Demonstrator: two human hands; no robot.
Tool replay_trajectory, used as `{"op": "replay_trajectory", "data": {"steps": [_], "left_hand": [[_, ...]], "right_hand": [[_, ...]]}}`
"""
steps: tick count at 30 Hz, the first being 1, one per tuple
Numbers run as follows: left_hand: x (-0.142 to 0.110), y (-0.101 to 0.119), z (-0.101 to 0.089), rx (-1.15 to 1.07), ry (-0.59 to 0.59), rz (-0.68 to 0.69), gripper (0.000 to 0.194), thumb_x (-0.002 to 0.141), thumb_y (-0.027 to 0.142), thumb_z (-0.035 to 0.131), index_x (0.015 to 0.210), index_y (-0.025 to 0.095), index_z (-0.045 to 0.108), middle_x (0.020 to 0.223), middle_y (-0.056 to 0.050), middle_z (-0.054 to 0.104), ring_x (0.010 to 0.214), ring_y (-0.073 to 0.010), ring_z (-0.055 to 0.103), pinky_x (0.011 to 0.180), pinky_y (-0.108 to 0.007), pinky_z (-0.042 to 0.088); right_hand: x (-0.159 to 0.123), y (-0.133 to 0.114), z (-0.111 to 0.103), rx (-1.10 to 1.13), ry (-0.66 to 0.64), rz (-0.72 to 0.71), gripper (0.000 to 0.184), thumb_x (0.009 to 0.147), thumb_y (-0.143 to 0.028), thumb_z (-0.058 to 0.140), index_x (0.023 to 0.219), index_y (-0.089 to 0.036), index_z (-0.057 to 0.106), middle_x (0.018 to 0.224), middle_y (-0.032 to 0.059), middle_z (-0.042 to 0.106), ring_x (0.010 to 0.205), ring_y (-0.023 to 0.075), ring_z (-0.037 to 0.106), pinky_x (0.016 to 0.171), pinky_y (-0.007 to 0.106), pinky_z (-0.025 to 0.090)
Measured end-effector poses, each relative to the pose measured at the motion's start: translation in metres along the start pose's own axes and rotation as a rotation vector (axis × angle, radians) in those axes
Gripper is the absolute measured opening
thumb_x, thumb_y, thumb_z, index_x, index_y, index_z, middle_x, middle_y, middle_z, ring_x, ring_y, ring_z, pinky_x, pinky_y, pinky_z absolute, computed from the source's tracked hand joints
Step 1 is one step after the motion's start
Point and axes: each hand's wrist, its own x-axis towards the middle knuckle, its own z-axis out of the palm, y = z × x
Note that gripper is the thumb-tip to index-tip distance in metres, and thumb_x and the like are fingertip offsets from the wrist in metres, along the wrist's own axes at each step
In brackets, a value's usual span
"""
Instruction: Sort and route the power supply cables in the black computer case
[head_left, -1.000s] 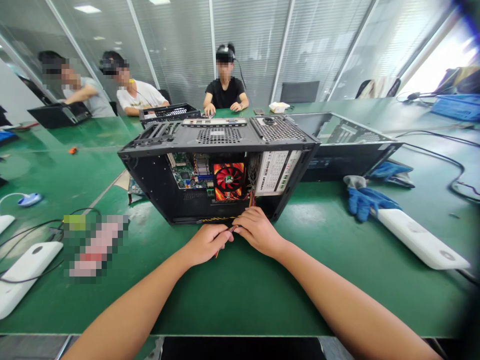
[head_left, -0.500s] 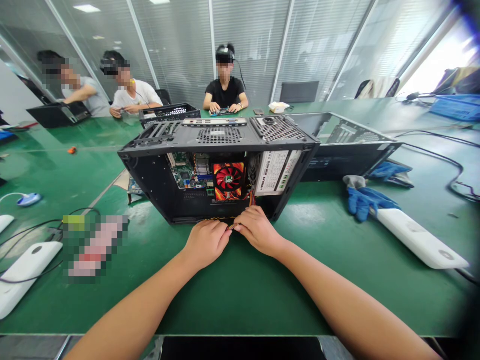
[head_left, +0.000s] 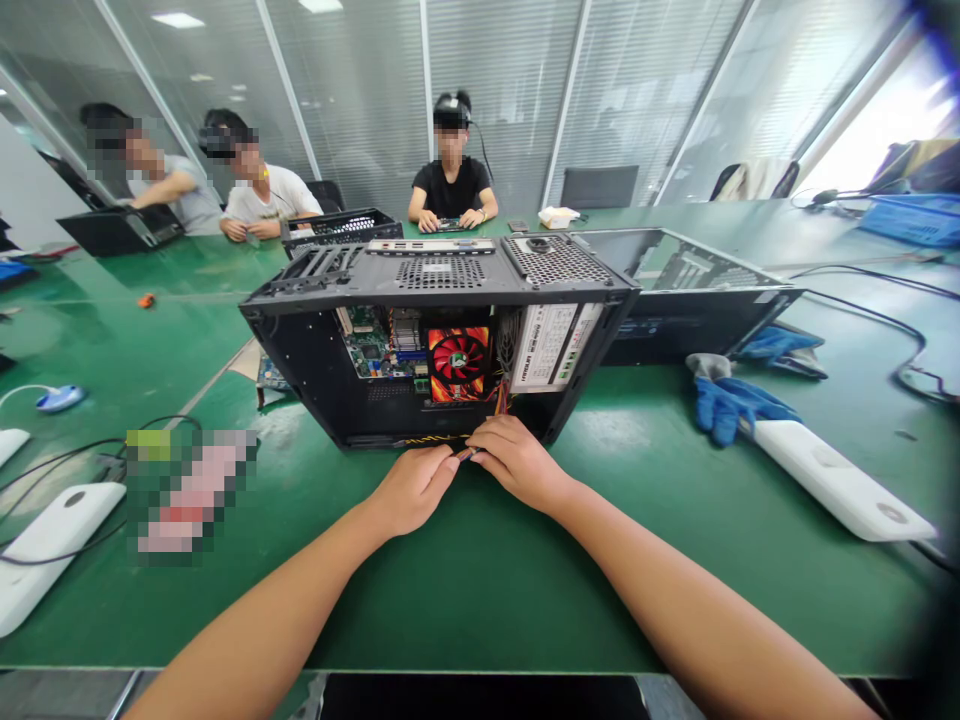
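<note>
A black computer case (head_left: 442, 283) stands in front of me with its side open. Inside show the motherboard (head_left: 367, 345), a red graphics card fan (head_left: 458, 359) and a white-labelled power supply (head_left: 556, 345). Just before the case's lower edge, my left hand (head_left: 412, 488) and my right hand (head_left: 517, 462) meet, fingers pinched on a bundle of coloured cables (head_left: 466, 454). Orange and red wires run from the right hand up toward the power supply. The cable ends are mostly covered by my fingers.
Blue gloves (head_left: 739, 402) and a white power strip (head_left: 840, 480) lie to the right; another white strip (head_left: 56, 555) with black cables is on the left. Behind stands a second open case (head_left: 697, 320). Several people sit across the green table (head_left: 480, 600).
My left hand shifted slightly along the cables, and the loose wire end seen below it earlier is now hidden. My right hand stays nearly in place. Across the table, a person now handles a board.
</note>
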Motion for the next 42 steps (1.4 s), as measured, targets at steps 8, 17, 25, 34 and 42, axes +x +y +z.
{"op": "replay_trajectory", "data": {"steps": [8, 17, 25, 34, 42], "left_hand": [[-0.0016, -0.0009, 0.0044, 0.272, 0.072, 0.045, 0.027, 0.098, 0.029, 0.039, 0.074, 0.019, 0.047, 0.069, -0.001, 0.054, 0.062, -0.0153, 0.051, 0.060, -0.027, 0.034], [0.0012, 0.0006, 0.0062, 0.504, 0.178, 0.073, 0.032, 0.099, 0.031, 0.038, 0.074, 0.018, 0.054, 0.067, -0.003, 0.058, 0.064, -0.0161, 0.054, 0.063, -0.028, 0.038], [0.0009, 0.0026, 0.0067, 0.486, 0.176, 0.040, 0.031, 0.098, 0.030, 0.038, 0.074, 0.017, 0.054, 0.067, -0.004, 0.058, 0.064, -0.0167, 0.053, 0.063, -0.029, 0.036], [0.0014, 0.0059, 0.0020, -0.052, -0.015, -0.053, 0.036, 0.100, 0.032, 0.032, 0.078, 0.017, 0.055, 0.062, 0.002, 0.052, 0.057, -0.0119, 0.049, 0.057, -0.024, 0.033], [0.0014, 0.0045, 0.0056, 0.328, 0.052, -0.012, 0.031, 0.098, 0.031, 0.040, 0.075, 0.017, 0.057, 0.067, -0.003, 0.059, 0.062, -0.0160, 0.055, 0.062, -0.027, 0.037]], "right_hand": [[0.0014, 0.0016, 0.0006, -0.030, -0.018, 0.055, 0.023, 0.098, -0.031, 0.045, 0.094, -0.019, 0.065, 0.083, 0.0066, 0.066, 0.084, 0.0213, 0.056, 0.086, 0.039, 0.041], [0.0051, -0.0027, -0.0015, 0.007, -0.051, 0.141, 0.024, 0.099, -0.029, 0.042, 0.087, -0.019, 0.062, 0.075, 0.0031, 0.062, 0.073, 0.0182, 0.052, 0.082, 0.035, 0.035], [0.0053, -0.0056, -0.0009, -0.045, -0.023, 0.131, 0.028, 0.100, -0.031, 0.039, 0.088, -0.019, 0.062, 0.075, 0.0044, 0.062, 0.073, 0.0193, 0.052, 0.081, 0.037, 0.036], [0.0001, -0.0029, -0.0013, -0.132, -0.042, 0.040, 0.026, 0.098, -0.035, 0.045, 0.094, -0.019, 0.064, 0.082, 0.0057, 0.064, 0.080, 0.0207, 0.052, 0.084, 0.038, 0.036], [0.0028, -0.0048, -0.0029, -0.135, -0.127, 0.098, 0.031, 0.100, -0.032, 0.040, 0.081, -0.019, 0.061, 0.071, 0.0024, 0.060, 0.072, 0.0171, 0.050, 0.082, 0.035, 0.032]]}}
